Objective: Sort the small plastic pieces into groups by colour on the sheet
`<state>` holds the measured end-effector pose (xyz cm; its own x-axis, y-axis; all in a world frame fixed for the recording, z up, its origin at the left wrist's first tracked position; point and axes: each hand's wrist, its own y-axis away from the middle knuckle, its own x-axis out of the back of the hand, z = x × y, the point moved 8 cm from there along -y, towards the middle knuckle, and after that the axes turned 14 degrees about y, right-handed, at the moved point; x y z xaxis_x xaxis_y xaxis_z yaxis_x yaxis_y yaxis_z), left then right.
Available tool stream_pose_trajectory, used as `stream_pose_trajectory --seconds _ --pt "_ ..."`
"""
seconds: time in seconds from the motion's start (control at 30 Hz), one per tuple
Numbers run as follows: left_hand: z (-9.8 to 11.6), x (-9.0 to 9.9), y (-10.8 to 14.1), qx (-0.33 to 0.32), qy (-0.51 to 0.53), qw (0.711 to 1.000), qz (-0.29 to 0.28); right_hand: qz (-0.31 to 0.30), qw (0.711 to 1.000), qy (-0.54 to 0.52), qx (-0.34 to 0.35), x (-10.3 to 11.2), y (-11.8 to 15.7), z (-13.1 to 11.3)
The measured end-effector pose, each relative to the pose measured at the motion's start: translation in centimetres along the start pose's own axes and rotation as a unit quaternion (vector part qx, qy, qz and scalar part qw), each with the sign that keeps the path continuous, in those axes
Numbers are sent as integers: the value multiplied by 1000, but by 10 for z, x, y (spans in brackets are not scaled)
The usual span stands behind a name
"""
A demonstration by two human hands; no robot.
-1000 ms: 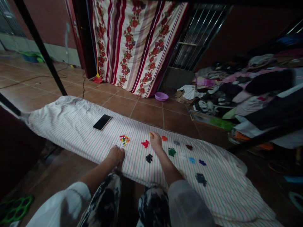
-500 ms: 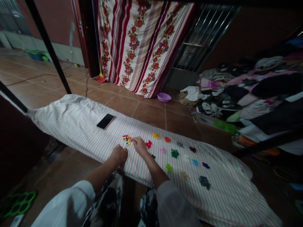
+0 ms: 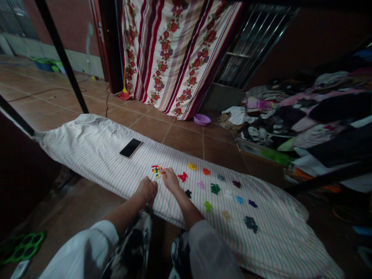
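A mixed cluster of tiny red, yellow, green and white pieces [image 3: 156, 170] lies on the striped cloth [image 3: 95, 151]. My right hand [image 3: 171, 180] is at its right edge, thumb and finger pinched together; whatever is between them is too small to name. Just below the cluster my left hand [image 3: 147, 190] rests on the cloth with fingers curled, and their inside is hidden. Right of my hands the small pieces lie in single-colour heaps, among them a red heap [image 3: 183, 177], a yellow heap [image 3: 192, 166], a black heap [image 3: 188, 193] and a dark green heap [image 3: 215, 188].
A phone [image 3: 130, 148] lies on the cloth left of the cluster. More heaps, such as the light green heap [image 3: 207, 205] and grey-blue heap [image 3: 250, 224], spread rightward. Beyond, a purple basin [image 3: 202, 119] stands on the tiled floor by a hanging curtain [image 3: 171, 58]; clothes [image 3: 316, 104] are piled at right.
My right hand has shifted very slightly, and the black heap beside its wrist shows more fully. The left hand stays curled in nearly the same place. The view has moved a little.
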<state>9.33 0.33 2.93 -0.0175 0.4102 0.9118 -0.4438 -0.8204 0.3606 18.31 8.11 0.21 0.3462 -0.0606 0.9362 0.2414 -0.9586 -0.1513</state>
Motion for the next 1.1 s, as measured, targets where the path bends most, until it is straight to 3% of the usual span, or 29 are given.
stream_pose_trajectory --seconds 0.73,1.1 --pt "-2 -9 -6 -12 -40 999 -10 -4 998 49 -32 -2 0 -10" --pt "1 -5 -4 -16 -39 999 -8 15 998 -28 -55 -4 0 3"
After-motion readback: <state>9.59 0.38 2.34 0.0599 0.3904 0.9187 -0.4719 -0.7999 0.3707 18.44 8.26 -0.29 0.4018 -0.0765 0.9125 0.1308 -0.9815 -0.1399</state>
